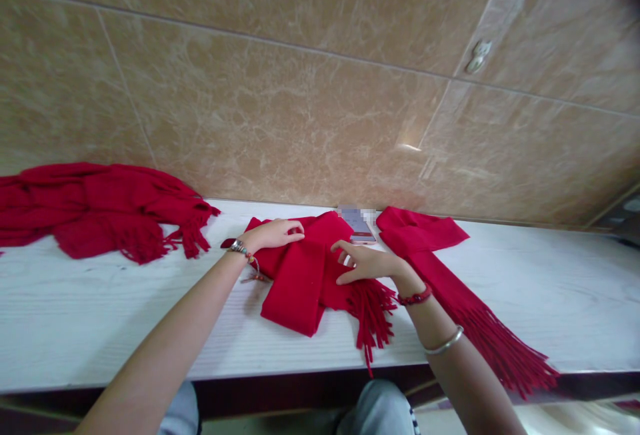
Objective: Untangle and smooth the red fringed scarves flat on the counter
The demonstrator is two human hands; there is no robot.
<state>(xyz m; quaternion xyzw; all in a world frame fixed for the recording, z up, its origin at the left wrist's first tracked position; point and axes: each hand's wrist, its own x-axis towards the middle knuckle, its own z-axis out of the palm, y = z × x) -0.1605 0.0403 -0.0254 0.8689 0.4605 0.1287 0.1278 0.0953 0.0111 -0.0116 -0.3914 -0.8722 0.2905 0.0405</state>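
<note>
Beige-brown marbled tile wall fills the upper view; below it we have a long white wood-grain table. Bunched, fringed red cloth lies at its left, near the wall. To the right we log a long red fringed scarf, tassels reaching past the front edge. Between them, mid-table: a folded red cloth scarf with one tasselled end, a flat strip slanting toward us. Left hand lies over its upper left part, fingers close together; we cannot tell whether they grip. Right hand at its right side, thumb and fingers wide apart. Behind: a pale rectangular phone. Smallest, a silver metal bangle, right forearm.
</note>
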